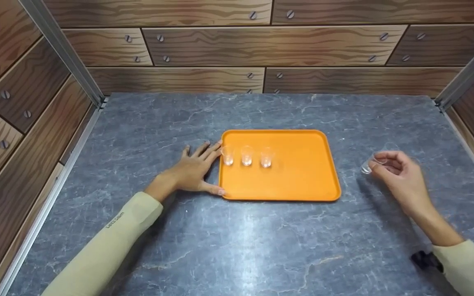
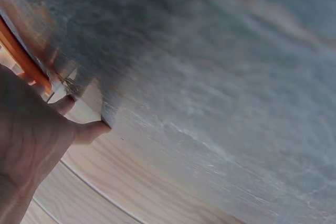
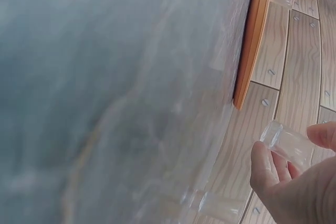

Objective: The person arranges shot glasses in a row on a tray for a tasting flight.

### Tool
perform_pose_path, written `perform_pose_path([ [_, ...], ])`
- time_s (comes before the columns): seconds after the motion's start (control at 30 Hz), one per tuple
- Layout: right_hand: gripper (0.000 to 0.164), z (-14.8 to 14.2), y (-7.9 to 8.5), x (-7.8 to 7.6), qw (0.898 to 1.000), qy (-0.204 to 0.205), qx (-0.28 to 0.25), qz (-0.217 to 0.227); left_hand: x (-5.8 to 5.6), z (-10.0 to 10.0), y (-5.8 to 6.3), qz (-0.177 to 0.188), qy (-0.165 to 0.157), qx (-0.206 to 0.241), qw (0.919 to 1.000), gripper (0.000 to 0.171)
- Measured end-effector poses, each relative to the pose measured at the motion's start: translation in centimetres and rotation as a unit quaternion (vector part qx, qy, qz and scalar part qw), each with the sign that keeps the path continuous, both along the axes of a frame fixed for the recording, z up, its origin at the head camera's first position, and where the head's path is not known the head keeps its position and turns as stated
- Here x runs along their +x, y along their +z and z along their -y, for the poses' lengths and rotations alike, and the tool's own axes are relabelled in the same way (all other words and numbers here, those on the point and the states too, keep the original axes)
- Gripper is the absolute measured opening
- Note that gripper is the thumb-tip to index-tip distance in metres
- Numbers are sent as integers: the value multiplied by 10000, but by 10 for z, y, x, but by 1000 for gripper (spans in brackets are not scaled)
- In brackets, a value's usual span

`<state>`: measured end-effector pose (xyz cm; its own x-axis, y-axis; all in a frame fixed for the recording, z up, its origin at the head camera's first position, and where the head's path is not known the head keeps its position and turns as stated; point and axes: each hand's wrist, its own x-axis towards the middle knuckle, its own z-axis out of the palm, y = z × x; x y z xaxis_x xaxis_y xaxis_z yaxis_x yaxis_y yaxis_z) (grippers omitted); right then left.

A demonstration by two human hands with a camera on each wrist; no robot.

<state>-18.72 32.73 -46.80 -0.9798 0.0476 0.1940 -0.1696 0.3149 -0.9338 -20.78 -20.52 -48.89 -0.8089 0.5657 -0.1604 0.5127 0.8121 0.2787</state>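
An orange tray (image 1: 303, 176) lies on the table with three small clear shot glasses standing in a row on its left half: one by the left rim (image 1: 228, 158), a middle one (image 1: 246, 157) and a right one (image 1: 266, 158). My left hand (image 1: 194, 170) rests at the tray's left edge, fingers spread, with fingertips and thumb right at the rim. To the right of the tray, my right hand (image 1: 403, 181) pinches another clear shot glass (image 3: 286, 142) between thumb and fingers, above the table. One more clear glass (image 3: 220, 206) stands near that hand in the right wrist view.
The grey marbled table (image 1: 286, 246) reaches back to a wood-patterned wall (image 1: 261, 45), with similar panels at both sides. Metal posts (image 1: 72, 57) mark the back corners. A black band (image 1: 426, 261) sits at the right sleeve's cuff.
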Motion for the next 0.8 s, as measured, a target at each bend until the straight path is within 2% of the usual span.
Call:
perform_pose_path([
  [0.13,29,6,0,0,9996,172,-193,96,1,0,0,-35,0,-13,10000,129],
  [0.53,36,36,3,-2,9994,171,292,-110,0,0,-1,-56,8,46,10000,128],
  [0.8,36,52,4,-3,9987,391,313,-101,0,-1,0,79,48,-11,10000,129],
])
